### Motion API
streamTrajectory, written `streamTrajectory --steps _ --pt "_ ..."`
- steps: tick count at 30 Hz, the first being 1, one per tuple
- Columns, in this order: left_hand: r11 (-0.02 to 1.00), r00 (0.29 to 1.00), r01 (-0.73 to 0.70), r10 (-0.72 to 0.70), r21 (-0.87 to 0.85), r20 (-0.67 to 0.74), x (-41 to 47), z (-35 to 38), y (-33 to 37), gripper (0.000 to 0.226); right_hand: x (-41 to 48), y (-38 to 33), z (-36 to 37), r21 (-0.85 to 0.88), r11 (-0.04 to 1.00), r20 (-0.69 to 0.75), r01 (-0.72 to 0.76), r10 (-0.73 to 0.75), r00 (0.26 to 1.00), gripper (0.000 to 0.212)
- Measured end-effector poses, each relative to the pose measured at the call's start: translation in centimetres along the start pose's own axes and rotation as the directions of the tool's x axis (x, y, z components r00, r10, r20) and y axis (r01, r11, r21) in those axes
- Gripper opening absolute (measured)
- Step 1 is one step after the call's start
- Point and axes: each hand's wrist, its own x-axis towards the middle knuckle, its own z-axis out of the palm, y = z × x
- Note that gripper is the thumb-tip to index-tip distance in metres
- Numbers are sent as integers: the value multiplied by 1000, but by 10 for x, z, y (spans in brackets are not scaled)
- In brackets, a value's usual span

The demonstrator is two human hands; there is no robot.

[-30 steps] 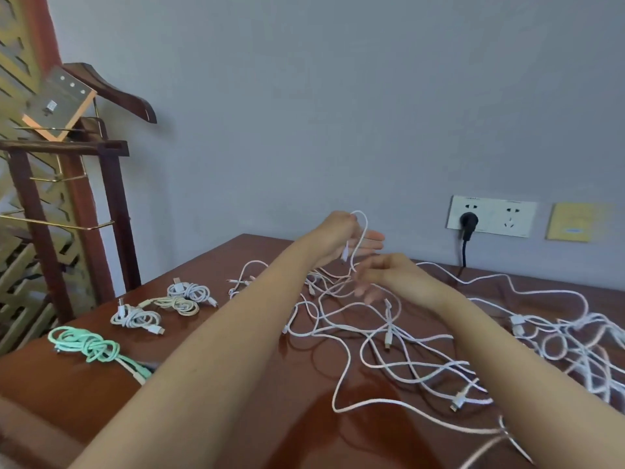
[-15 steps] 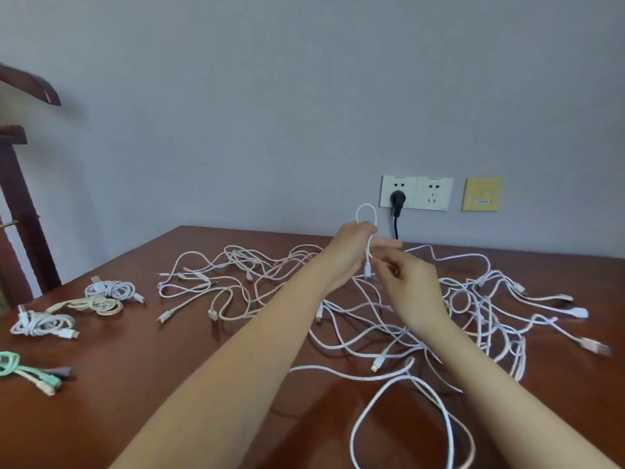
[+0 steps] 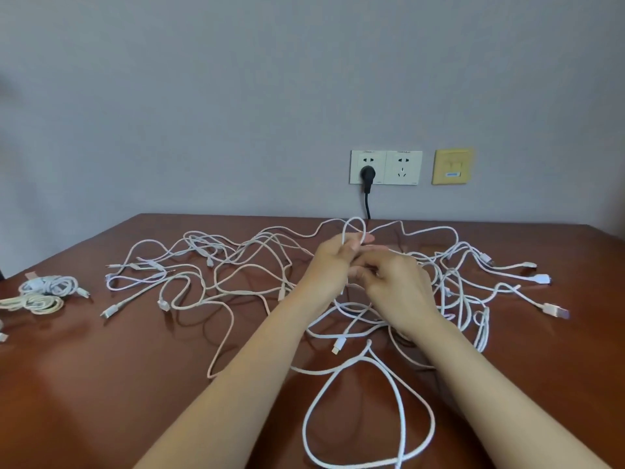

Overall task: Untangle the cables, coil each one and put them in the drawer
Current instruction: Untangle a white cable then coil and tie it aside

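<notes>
Grey wall with double socket behind reddish-brown table.

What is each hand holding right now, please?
Left hand: closed, holding a loop of white cable.
Right hand: closed, apparently pinching the same cable.

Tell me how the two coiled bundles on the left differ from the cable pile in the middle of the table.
The coiled bundles are wound compact; the tangled pile sprawls in loose, crossing loops. The bundles lie untouched; the left hand and right hand grip cable from the pile, the left holding up a loop. One bundle is white and one cream; the pile is mostly white. Both rest on the wooden table.
</notes>
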Motion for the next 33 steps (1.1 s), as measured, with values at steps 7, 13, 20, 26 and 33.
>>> streamTrajectory --steps 7,13,20,26,33 --pt "996 998 68 -69 -53 -11 -7 -6 -8 26 -5 0 -2 10 999 -28 -33 33 999 16" --pt "692 946 147 -307 -706 -105 3 -18 3 28 -1 10 9 370 928 27 -53 46 999 12" --pt "487 904 151 -420 -860 -79 11 -35 -1 40 2 15 2 766 614 205 -188 43 978 21" --pt "836 918 363 -397 -411 3 1 -25 -2 30 1 0 0 698 714 34 -49 35 999 23" --pt "909 901 388 -339 -155 271 -14 4 2 35 6 3 -13 646 758 -65 -93 176 982 17"
